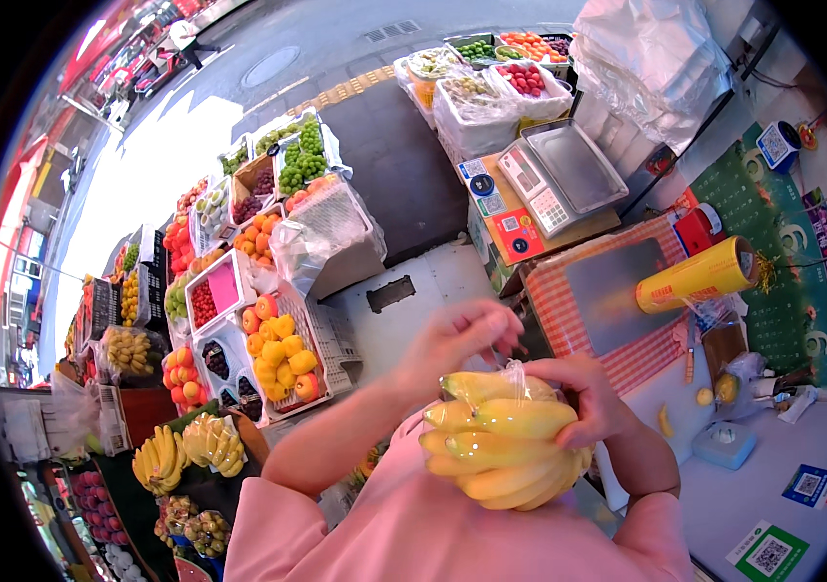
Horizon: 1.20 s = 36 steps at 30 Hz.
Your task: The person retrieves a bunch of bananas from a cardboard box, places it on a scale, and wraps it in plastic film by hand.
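A bunch of yellow bananas (pixel 506 441) is held close in front of my chest, with shiny clear plastic film stretched over it. My right hand (pixel 583 388) grips the bunch by its upper right side, fingers near the stem end and thumb on the fruit. Gathered film stands up at the stem end. My left hand (pixel 472 335) hovers just above and left of the bananas, apart from them. Its fingers are curled and smeared by motion, so their grip is unclear.
At right, a yellow roll (pixel 699 274) and a dark flat plate (pixel 617 291) lie on a checked cloth. Beyond stands a weighing scale (pixel 564 179). Fruit crates (pixel 224 291) line the left. More bananas (pixel 159 458) lie lower left. A knife (pixel 690 351) rests beside the cloth.
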{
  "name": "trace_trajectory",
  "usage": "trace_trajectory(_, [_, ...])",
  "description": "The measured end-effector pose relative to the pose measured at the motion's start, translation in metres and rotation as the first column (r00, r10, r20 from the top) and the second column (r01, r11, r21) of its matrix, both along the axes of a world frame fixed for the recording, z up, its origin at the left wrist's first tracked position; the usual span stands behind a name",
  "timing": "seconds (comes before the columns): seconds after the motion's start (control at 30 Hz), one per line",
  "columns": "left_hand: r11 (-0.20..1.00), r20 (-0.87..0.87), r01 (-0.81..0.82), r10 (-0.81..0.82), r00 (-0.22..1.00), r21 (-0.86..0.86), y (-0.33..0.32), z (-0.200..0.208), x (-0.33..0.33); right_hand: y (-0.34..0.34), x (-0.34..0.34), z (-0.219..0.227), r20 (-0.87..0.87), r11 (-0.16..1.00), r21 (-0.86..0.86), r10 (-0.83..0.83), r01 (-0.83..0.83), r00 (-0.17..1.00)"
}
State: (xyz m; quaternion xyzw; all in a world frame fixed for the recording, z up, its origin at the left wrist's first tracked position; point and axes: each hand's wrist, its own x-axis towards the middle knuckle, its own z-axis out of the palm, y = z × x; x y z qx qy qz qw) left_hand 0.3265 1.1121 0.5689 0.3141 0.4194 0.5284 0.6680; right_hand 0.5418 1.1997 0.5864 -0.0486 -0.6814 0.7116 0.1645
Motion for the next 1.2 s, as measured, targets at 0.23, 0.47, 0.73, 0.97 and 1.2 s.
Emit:
trace_trajectory(0.23, [0.824, -0.658, 0.546, -0.328, 0.678, 0.152, 0.005, 0.105, -0.034, 0.000, -0.022, 0.024, 0.071, 0.973, 0.139, 0.177, -0.185, 0.982])
trace_trajectory(0.47, [0.822, -0.784, 0.569, -0.367, 0.501, -0.021, -0.004, 0.132, -0.025, -0.002, -0.025, 0.020, 0.098, 0.974, 0.139, 0.166, -0.179, 0.981])
trace_trajectory(0.73, [0.962, -0.572, 0.226, -0.272, 0.773, -0.152, -0.014, 0.109, -0.020, -0.004, -0.024, 0.023, 0.118, 0.984, 0.109, 0.130, -0.143, 0.985])
trace_trajectory(0.97, [0.862, -0.568, 0.285, -0.493, 0.659, -0.419, -0.011, 0.088, -0.031, -0.002, -0.029, 0.027, 0.185, 0.978, 0.116, 0.148, -0.172, 0.971])
trace_trajectory(1.2, [0.843, -0.433, 0.343, -0.514, 0.741, -0.415, -0.013, 0.053, -0.040, 0.002, -0.048, 0.007, 0.332, 0.961, -0.197, 0.252, -0.194, 0.909])
